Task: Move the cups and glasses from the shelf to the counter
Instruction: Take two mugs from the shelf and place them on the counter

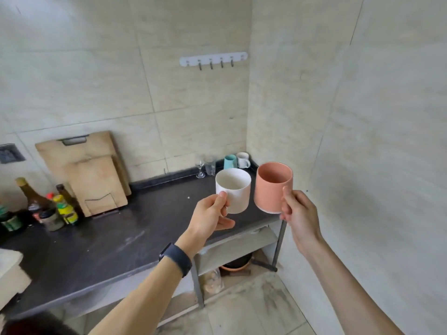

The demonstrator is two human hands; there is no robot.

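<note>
No words or numbers can be made out anywhere. The small bottle [66, 210] at the left of the tabletop [135, 228] has yellow-and-green labels, but they are too blurred to read, and the dark bottle [33, 200] beside it shows only smears of colour.

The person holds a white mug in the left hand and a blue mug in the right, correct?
Not quite: the head view shows the right hand holds a salmon pink mug, not a blue one. The left hand does hold a white mug.

White mug [233, 189], salmon-pink mug [273, 186], teal cup [229, 161], black counter [108, 238]
</note>
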